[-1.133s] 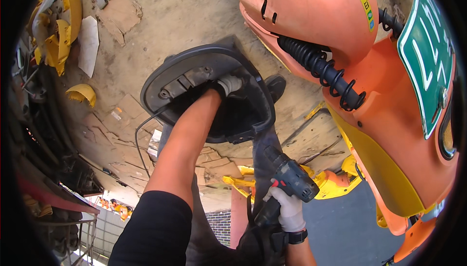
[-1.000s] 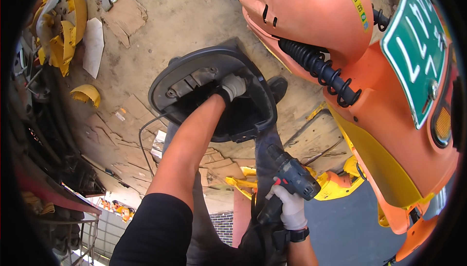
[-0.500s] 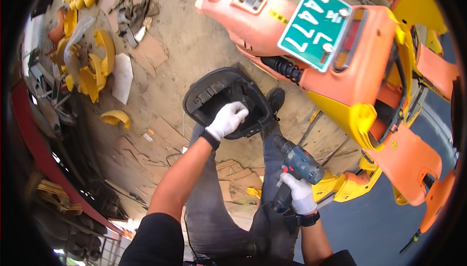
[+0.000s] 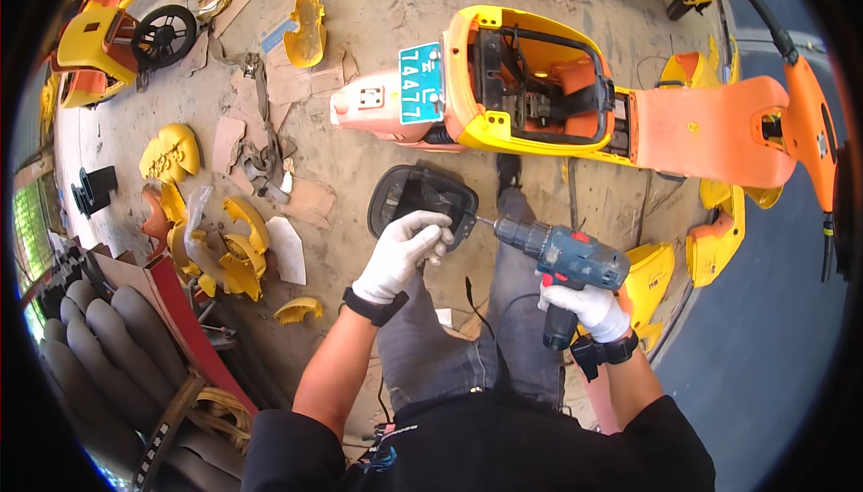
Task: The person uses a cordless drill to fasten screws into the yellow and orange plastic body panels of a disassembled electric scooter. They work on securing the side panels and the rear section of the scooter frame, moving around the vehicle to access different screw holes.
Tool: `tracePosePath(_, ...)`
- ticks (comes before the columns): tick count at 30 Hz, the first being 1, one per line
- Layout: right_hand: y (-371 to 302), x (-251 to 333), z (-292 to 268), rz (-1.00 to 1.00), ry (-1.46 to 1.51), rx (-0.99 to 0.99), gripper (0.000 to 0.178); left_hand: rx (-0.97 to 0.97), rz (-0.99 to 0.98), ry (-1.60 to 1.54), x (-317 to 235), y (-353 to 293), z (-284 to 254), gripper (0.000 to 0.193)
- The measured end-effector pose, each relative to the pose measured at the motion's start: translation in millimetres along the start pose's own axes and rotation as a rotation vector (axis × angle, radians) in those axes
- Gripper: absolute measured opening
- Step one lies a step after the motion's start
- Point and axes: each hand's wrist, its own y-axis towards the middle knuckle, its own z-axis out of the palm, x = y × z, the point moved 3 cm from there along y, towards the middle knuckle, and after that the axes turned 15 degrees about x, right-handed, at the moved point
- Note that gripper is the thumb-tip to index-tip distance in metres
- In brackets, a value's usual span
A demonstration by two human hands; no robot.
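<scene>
My right hand, in a white glove, grips a blue cordless drill by its handle. The drill points left, and its bit ends at the near right rim of a black plastic tub. Above the tub's near side, my gloved left hand has its fingers curled together close to the bit. Whatever they pinch, if anything, is hidden. The tub is tilted near my knees, its hollow facing up. Just beyond it stands an orange and yellow scooter with its body opening exposed and a green plate at its rear.
Yellow plastic panels and flattened cardboard litter the floor at left. Grey rounded cushions lie at the lower left behind a red edge. More yellow panels lie right of the drill; another scooter stands far left.
The drill has risen and turned, bringing its bit to the tub's rim. My left hand has moved from over the tub's hollow to its near right side. The view has shifted, showing more scooter.
</scene>
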Motion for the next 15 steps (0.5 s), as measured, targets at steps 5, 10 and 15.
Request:
tracePosePath(5,1,42,-28,0.027,0.017,0.114,0.023,-0.039,-0.060,0.083,-16,19,38,0.021)
tracePosePath(10,11,81,-89,0.124,-0.121,0.199,0.024,-0.169,0.029,-0.035,-26,52,77,0.024)
tracePosePath(15,5,133,-134,0.094,-0.394,0.273,0.028,-0.192,0.116,-0.185,-31,77,114,0.029)
